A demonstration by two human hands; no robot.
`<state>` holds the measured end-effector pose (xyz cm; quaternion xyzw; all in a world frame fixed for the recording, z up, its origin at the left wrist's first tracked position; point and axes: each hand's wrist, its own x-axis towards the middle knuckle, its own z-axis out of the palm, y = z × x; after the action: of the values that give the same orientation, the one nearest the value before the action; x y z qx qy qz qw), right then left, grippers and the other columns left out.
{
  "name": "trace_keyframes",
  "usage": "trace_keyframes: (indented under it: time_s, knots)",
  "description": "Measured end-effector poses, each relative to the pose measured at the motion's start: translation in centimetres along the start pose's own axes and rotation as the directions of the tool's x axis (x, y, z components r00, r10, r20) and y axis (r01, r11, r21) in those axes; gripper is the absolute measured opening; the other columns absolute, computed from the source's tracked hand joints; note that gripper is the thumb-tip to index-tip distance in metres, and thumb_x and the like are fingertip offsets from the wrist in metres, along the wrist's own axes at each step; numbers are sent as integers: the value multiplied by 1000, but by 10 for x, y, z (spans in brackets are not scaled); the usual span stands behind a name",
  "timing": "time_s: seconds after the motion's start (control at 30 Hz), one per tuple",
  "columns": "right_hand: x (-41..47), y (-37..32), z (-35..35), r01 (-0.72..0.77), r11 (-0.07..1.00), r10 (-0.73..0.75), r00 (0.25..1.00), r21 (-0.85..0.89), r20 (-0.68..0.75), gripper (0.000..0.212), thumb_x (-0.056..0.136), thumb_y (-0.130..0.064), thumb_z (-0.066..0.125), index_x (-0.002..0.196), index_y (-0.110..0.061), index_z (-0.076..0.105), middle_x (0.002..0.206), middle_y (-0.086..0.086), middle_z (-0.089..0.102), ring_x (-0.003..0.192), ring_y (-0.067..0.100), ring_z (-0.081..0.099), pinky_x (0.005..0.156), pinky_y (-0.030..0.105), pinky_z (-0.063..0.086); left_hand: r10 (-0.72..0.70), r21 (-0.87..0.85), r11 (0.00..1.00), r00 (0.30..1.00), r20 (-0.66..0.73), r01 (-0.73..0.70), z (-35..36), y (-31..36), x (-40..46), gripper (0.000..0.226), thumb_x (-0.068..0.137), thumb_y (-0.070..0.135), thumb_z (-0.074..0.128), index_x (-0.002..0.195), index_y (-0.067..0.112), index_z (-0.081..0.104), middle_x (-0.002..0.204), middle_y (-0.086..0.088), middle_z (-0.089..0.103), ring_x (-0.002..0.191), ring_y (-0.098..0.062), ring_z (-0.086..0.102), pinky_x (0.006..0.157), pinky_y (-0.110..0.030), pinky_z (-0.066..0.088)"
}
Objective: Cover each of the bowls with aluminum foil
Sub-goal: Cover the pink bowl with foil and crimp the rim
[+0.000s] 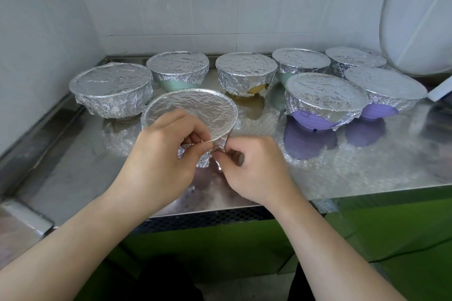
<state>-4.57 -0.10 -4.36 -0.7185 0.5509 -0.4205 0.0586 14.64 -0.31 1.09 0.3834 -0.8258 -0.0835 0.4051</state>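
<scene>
A foil-covered bowl (195, 110) stands near the front middle of the steel counter (342, 166), its top tilted toward me. My left hand (166, 154) pinches the foil at the bowl's near rim. My right hand (254, 166) pinches the crumpled foil skirt just below and to the right of it. Behind stand several more foil-covered bowls: a fully wrapped one (111, 89) at left, a teal one (178, 69), a yellow one (245, 72), and two purple ones (325, 100) (384, 91) at right.
White tiled walls close in the counter at the back and left. A white appliance (420, 14) with a cord stands at the far right. A raised steel edge (29, 217) lies at the lower left. Green cabinet fronts (391, 227) run below the counter.
</scene>
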Motion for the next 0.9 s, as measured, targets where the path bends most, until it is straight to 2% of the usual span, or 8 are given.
trace_keyframes:
  time_s: [0.1, 0.3, 0.37, 0.47, 0.57, 0.63, 0.77, 0.9]
  knots:
    - [2, 4, -1, -74, 993, 70, 996, 94, 54, 37, 93, -35, 77, 66, -13, 64, 55, 1, 57, 54, 21, 53, 53, 40, 45, 0, 10, 1000, 1000, 9, 0, 0, -1, 0, 17, 85, 2, 79, 89, 16, 71, 87, 10, 61, 84, -10, 59, 76, -9, 42]
    - [4, 9, 0, -105, 982, 93, 992, 154, 81, 33, 96, -23, 75, 67, -16, 60, 61, 1, 63, 61, 23, 59, 61, 44, 49, -15, 6, 1000, 1000, 5, 15, -2, -2, 1, 18, 85, 2, 79, 88, 17, 70, 86, 10, 61, 84, -9, 59, 76, -8, 40]
    - [3, 8, -1, -135, 977, 118, 987, 168, 106, 30, 96, -23, 75, 70, -19, 61, 64, -3, 67, 60, 19, 61, 63, 43, 53, -14, 2, 1000, 1000, 5, 14, -2, -2, 2, 18, 85, 2, 79, 88, 17, 70, 85, 10, 60, 83, -10, 59, 76, -8, 40]
    - [0, 3, -3, -124, 985, 115, 990, 123, 75, 32, 91, -36, 79, 71, -24, 57, 62, -10, 66, 57, 15, 59, 60, 39, 54, -3, 13, 1000, 1000, 12, 3, -3, -2, 1, 18, 84, 2, 80, 87, 17, 70, 85, 11, 60, 83, -11, 58, 76, -9, 40]
    - [0, -3, -3, -86, 990, 89, 996, 112, -19, 39, 84, -48, 84, 71, -23, 57, 64, -9, 60, 61, 15, 58, 59, 38, 50, 10, 22, 1000, 1000, 12, -10, -2, -2, 2, 18, 84, 2, 80, 88, 17, 70, 85, 12, 59, 83, -10, 58, 76, -10, 41]
    - [1, -2, -3, -50, 988, 59, 997, 144, -57, 36, 85, -41, 87, 69, -23, 60, 68, -9, 56, 64, 15, 56, 59, 38, 49, 10, 20, 1000, 1000, 11, -11, -2, -3, 1, 17, 85, 3, 80, 88, 17, 70, 85, 12, 59, 83, -10, 58, 76, -10, 41]
    - [3, 2, -2, 1, 978, 7, 999, 209, -36, 28, 88, -24, 88, 70, -17, 67, 72, -7, 58, 66, 17, 59, 63, 38, 49, 13, 17, 1000, 1000, 10, -13, -2, -2, 1, 16, 85, 4, 80, 88, 17, 70, 86, 12, 59, 83, -10, 58, 76, -9, 41]
    - [4, 5, -1, -83, 944, 75, 996, 320, 39, 24, 89, -18, 85, 71, -16, 70, 68, 0, 63, 63, 24, 64, 63, 47, 51, 4, 16, 1000, 1000, 9, -4, -3, -3, 1, 18, 84, 3, 80, 87, 18, 70, 85, 13, 59, 84, -9, 58, 76, -8, 40]
